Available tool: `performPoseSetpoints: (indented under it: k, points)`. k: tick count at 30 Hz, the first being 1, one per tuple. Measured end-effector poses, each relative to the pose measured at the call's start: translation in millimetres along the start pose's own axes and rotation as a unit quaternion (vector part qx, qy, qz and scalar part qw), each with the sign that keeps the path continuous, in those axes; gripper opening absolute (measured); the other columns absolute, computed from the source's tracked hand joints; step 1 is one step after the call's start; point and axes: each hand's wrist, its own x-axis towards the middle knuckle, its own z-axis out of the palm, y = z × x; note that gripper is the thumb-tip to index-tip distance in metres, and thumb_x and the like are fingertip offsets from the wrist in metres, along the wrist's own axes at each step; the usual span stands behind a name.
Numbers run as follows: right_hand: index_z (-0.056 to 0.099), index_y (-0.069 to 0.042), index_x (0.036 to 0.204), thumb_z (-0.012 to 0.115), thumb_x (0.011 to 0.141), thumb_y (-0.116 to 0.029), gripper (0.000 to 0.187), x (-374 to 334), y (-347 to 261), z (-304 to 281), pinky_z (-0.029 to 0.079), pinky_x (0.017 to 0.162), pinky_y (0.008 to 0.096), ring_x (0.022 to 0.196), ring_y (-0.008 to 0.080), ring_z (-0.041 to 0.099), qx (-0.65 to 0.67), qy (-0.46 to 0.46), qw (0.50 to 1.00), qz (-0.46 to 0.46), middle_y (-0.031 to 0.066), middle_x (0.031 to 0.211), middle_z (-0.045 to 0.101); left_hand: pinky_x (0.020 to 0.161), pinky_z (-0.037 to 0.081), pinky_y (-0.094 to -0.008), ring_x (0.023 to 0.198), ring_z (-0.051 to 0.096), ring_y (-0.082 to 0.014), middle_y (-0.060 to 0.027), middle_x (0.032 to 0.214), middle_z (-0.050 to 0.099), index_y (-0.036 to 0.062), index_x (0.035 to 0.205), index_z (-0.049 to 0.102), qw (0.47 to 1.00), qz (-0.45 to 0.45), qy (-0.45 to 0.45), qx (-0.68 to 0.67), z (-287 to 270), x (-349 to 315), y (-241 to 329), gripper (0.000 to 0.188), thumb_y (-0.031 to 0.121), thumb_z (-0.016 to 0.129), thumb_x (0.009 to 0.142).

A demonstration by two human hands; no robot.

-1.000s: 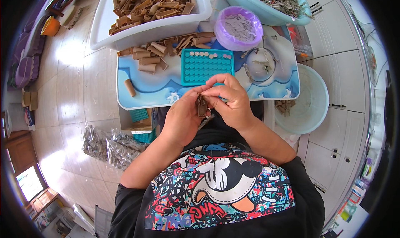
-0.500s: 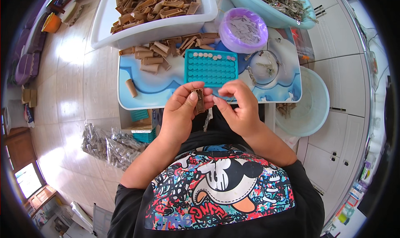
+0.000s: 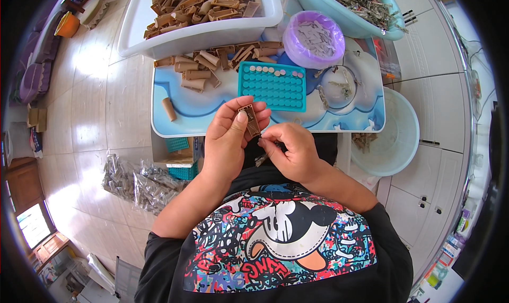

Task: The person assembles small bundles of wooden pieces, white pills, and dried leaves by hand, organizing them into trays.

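Observation:
My left hand [image 3: 225, 136] is closed round a small brown plastic casing [image 3: 248, 120], its hollow side turned up and a darker part inside. The left thumb presses on its upper left edge. My right hand [image 3: 291, 150] pinches at the casing's lower end; what lies between thumb and forefinger looks thin and dark, maybe a wire, too small to name. Below those fingers hangs a greyish strand-like bundle [image 3: 261, 160], partly hidden. Just beyond both hands, a teal moulded tray [image 3: 271, 93] lies on the blue-and-white table [image 3: 212, 109], with several small round pale discs along its far rows.
Loose brown casings [image 3: 193, 74] lie at the table's far left. A white bin [image 3: 212, 37] full of casings stands behind, beside a purple-lined tub [image 3: 297, 54] of grey pieces and a light-blue basin [image 3: 389, 30] of tangled parts. A translucent tub [image 3: 397, 128] stands right, bagged parts [image 3: 143, 183] left.
My right hand has moved down and left to the casing's lower end, its fingers now pinched closer. The casing has tilted, its lower end swinging slightly right.

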Motion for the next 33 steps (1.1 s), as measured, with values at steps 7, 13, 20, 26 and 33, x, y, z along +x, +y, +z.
performPoseSetpoints:
  k: [7,13,20,26,33]
  points:
    - [0.058,-0.006,0.090,0.066,0.074,0.000,0.019,4,0,2,0.042,0.051,0.0370,0.058,0.0288,0.056,-0.024,-0.012,0.999,-0.039,0.0089,0.068,0.059,0.092,0.047,-0.0348,0.105,0.058,-0.0228,-0.0148,0.115,0.056,-0.0005,0.120,0.045,1.000,-0.004,-0.001,0.001,-1,-1,-2,0.025,0.011,0.041,0.097]
    - [0.058,-0.006,0.091,0.066,0.074,0.000,0.020,3,-2,4,0.043,0.052,0.0365,0.058,0.0279,0.057,-0.014,-0.008,1.000,-0.024,0.0090,0.068,0.059,0.090,0.048,-0.0338,0.104,0.058,-0.0219,-0.0143,0.115,0.056,0.0001,0.120,0.045,1.000,-0.003,0.008,-0.005,0,-1,-2,0.026,0.011,0.041,0.097]
    - [0.060,-0.006,0.092,0.066,0.075,0.000,0.019,1,1,7,0.045,0.052,0.0332,0.061,0.0268,0.060,0.063,-0.009,0.997,0.037,0.0105,0.071,0.061,0.088,0.048,-0.0327,0.105,0.058,-0.0218,-0.0144,0.116,0.056,0.0002,0.120,0.044,1.000,-0.008,0.001,-0.014,1,-2,-1,0.025,0.011,0.040,0.097]
    - [0.063,-0.008,0.092,0.069,0.075,-0.009,0.019,5,1,1,0.045,0.052,0.0340,0.063,0.0258,0.061,-0.084,-0.059,0.995,0.002,0.0072,0.071,0.063,0.088,0.049,-0.0324,0.104,0.058,-0.0217,-0.0150,0.116,0.056,0.0003,0.120,0.043,1.000,-0.015,0.016,-0.001,0,-3,-4,0.026,0.013,0.042,0.097]
    - [0.064,-0.009,0.092,0.069,0.075,-0.012,0.018,18,-5,-10,0.041,0.050,0.0340,0.056,0.0216,0.057,-0.138,-0.038,0.987,-0.073,0.0031,0.066,0.061,0.089,0.048,-0.0330,0.107,0.057,-0.0219,-0.0156,0.117,0.055,0.0001,0.120,0.042,0.998,-0.052,0.015,-0.020,-5,-3,-4,0.025,0.013,0.041,0.098]
